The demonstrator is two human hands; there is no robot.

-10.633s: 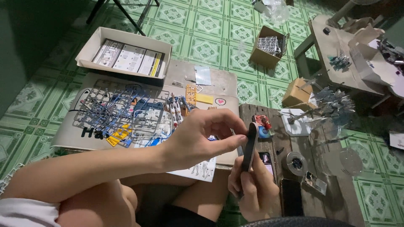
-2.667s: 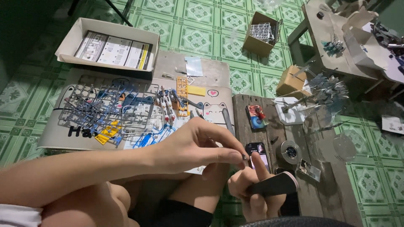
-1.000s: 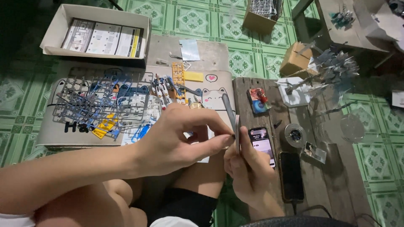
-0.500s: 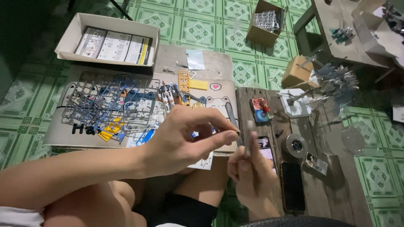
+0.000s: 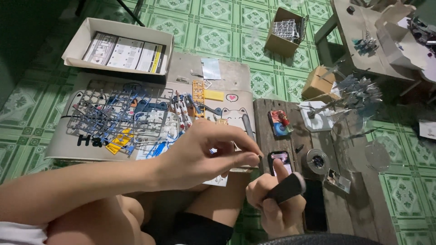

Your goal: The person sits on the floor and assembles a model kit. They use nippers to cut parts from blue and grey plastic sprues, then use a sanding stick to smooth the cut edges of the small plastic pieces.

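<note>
Head view. We see the left hand [image 5: 204,152] reaching in from the left, its thumb and fingertips pinched together on something too small to make out. Just near and right of it, the right hand [image 5: 277,202] is clenched around a dark, flat bar-shaped tool [image 5: 287,187] that now lies slanted across the fist. Half a second ago this tool stood nearly upright; we note that it has since tipped toward the right. Both hands hover above the near end of a dark wooden plank [image 5: 268,118], where a small lit phone [image 5: 280,159] lies just beyond the right thumb. To the far left, blue and white plastic part frames [image 5: 118,119] rest on a pale cartoon-printed mat [image 5: 63,140].
</note>
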